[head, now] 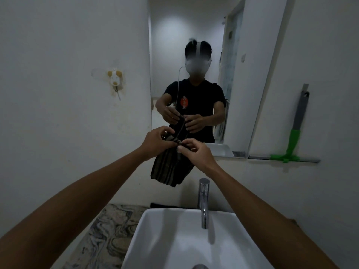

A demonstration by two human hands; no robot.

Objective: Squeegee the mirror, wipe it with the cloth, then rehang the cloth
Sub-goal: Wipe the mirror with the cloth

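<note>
We held the striped cloth [171,167] at its top edge, left hand [155,142] and right hand [194,152] each pinching its dark hanging loop, apparently to spread it for the dog-shaped wall hook [115,79] at ten o'clock. The cloth hung before the mirror [194,35], above the basin [174,239], which appeared empty. The squeegee [295,129] stood at three o'clock.

left wall [68,45]: open | below: faucet [203,200], sink [155,230] | front: mirror [194,26]
</note>
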